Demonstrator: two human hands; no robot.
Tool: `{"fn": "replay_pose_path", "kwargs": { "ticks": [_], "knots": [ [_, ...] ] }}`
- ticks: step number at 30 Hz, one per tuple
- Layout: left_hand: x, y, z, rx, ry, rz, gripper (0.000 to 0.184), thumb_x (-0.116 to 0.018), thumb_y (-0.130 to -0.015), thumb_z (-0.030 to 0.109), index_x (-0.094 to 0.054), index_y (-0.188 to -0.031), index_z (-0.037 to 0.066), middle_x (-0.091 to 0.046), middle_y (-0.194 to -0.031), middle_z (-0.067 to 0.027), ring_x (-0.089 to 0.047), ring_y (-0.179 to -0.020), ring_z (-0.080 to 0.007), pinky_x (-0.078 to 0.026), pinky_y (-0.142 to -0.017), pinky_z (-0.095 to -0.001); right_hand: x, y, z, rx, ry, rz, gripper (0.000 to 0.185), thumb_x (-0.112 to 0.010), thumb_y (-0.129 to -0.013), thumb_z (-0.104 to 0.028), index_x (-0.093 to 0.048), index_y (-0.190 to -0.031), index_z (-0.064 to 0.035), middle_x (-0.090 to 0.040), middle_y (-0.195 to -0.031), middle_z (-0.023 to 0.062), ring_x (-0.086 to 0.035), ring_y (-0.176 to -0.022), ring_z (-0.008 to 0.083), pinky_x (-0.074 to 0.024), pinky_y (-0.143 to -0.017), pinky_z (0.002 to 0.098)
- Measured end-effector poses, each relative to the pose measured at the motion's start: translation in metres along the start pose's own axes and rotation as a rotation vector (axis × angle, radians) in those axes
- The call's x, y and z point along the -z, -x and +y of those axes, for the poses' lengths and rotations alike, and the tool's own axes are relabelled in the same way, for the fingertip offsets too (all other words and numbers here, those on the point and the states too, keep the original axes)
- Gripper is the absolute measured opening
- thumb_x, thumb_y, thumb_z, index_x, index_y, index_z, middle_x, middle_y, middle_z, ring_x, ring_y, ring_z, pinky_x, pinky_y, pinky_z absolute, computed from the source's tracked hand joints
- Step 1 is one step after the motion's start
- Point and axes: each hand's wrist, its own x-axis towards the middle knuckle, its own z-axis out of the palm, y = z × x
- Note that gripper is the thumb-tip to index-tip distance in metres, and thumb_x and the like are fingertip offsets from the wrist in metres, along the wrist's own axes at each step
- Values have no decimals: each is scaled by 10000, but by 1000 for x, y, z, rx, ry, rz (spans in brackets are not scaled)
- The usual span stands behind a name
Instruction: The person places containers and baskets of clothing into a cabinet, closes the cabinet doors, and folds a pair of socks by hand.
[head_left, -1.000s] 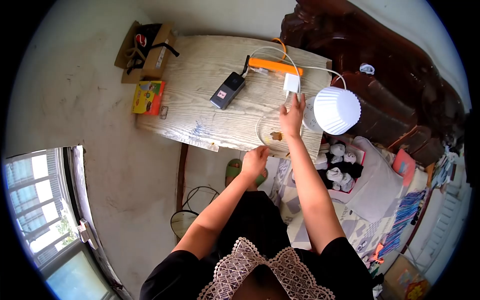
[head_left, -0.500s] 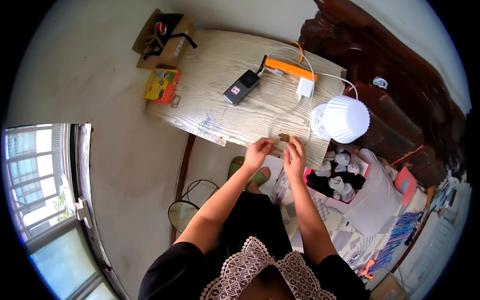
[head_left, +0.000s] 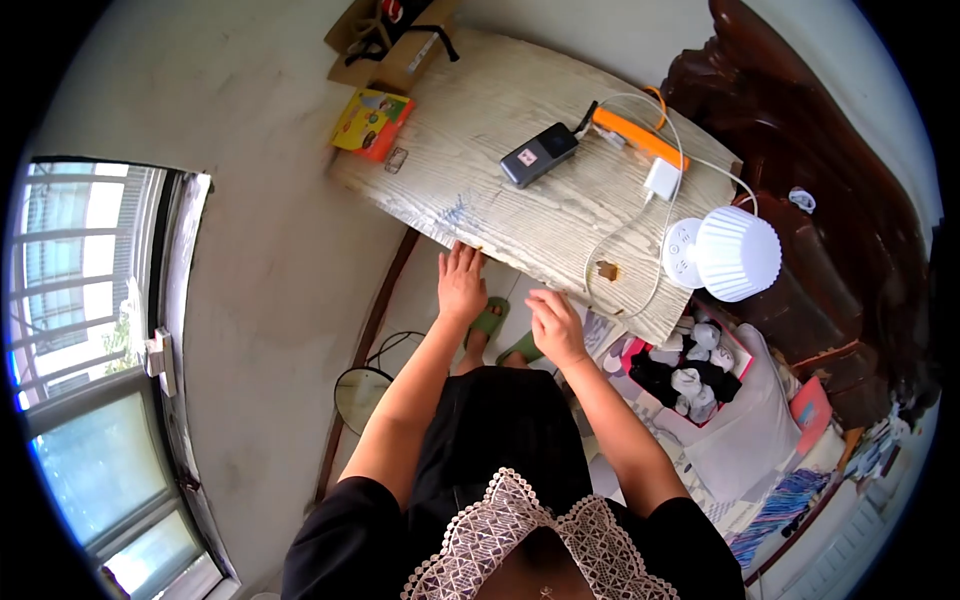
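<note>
My left hand [head_left: 462,285] rests with its fingers stretched out on the front edge of the wood-grain table [head_left: 480,90]. My right hand [head_left: 557,328] is just in front of the same edge, a little to the right, its fingers loosely bent and nothing visible in them. Behind it on the tabletop, near the right end, is a small brown patch or flake [head_left: 607,271]; I cannot tell which. A white cable loops around that spot. The table edge looks worn and chipped.
On the table are a dark device [head_left: 540,154], an orange power strip [head_left: 640,138], a white charger [head_left: 662,179], a white lamp [head_left: 738,253], a yellow-red box [head_left: 372,124] and a cardboard box [head_left: 415,58]. A sock box [head_left: 690,370] sits on the bed. A round mirror [head_left: 362,398] stands lower left.
Both hands have come away from the brown spot. My left hand has moved left and flattened onto the table edge; my right hand has drawn back towards me. The view has turned left.
</note>
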Motion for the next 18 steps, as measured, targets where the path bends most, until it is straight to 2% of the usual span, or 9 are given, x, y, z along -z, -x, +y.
{"fn": "replay_pose_path", "kwargs": {
  "ticks": [2, 3, 5, 8, 10, 11, 13, 17, 18],
  "knots": [
    [5, 1, 0, -7, -25, -22, 545, -619, -730, 124, -456, -1240, 21, -417, -1315, -126, -283, -1302, -328, -237, -1064, -482, -21, 0, -3, -92, 108, -97, 281, -557, -742, -15, -584, -1018, 31, -533, -1149, 127, -516, -1047, 308, -438, -886, 394],
    [5, 1, 1, 9, 0, -28, 560, -631, -732, 123, -450, -1250, 12, -427, -1304, -131, -289, -1298, -329, -242, -1063, -467, -29, 3, -1, -97, 113, -94, 281, -557, -742, -15, -584, -1018, 31, -533, -1149, 127, -516, -1047, 308, -438, -886, 394],
    [2, 7, -4, -9, 33, -9, 565, -639, -725, 117, -451, -1248, 13, -434, -1294, -134, -293, -1295, -332, -253, -1059, -453, -39, 9, 4, -113, 308, -199, 407, -536, -786, -79, -506, -1173, 42, -418, -1319, 133, -399, -1215, 303, -355, -997, 411],
    [5, 20, -12, -45, 77, 34, 534, -661, -708, 104, -477, -1202, 15, -462, -1252, -132, -319, -1272, -346, -292, -1037, -416, -52, 17, 0, -242, 438, -210, 485, -524, -802, -107, -439, -1262, 22, -332, -1395, 126, -310, -1293, 291, -302, -1041, 423],
    [10, 30, -21, -43, 52, -24, 477, -646, -720, 127, -507, -1164, 26, -477, -1229, -125, -327, -1266, -329, -293, -1031, -438, -59, 16, -4, -290, 496, -243, 557, -527, -809, -133, -368, -1322, 13, -289, -1419, 140, -282, -1309, 298, -331, -1017, 418],
    [12, 36, -24, -71, 58, 18, 403, -644, -718, 117, -525, -1093, 29, -510, -1136, -123, -375, -1213, -334, -324, -993, -426, -63, 15, -6, -351, 456, -258, 627, -561, -789, -141, -321, -1350, 3, -285, -1420, 157, -271, -1314, 313, -339, -1013, 413],
    [15, 49, -33, -93, 24, -19, 381, -644, -713, 111, -528, -1068, 32, -514, -1108, -123, -385, -1201, -335, -330, -986, -423, -68, 12, -12, -418, 458, -276, 741, -607, -764, -163, -245, -1392, -13, -277, -1415, 195, -263, -1313, 347, -375, -988, 405],
    [21, 75, -65, -156, -3, -48, 336, -638, -701, 89, -520, -1011, 35, -510, -1063, -137, -404, -1172, -343, -358, -965, -408, -87, 1, -26, -552, 499, -192, 778, -622, -746, -182, -235, -1399, -12, -286, -1397, 222, -260, -1302, 368, -384, -978, 411],
    [24, 83, -75, -176, -6, -51, 334, -633, -698, 81, -521, -1010, 35, -513, -1062, -136, -409, -1168, -343, -361, -963, -410, -94, -1, -30, -548, 568, -166, 769, -623, -730, -197, -265, -1386, -18, -277, -1396, 206, -267, -1293, 351, -431, -897, 396]
  ]
}}
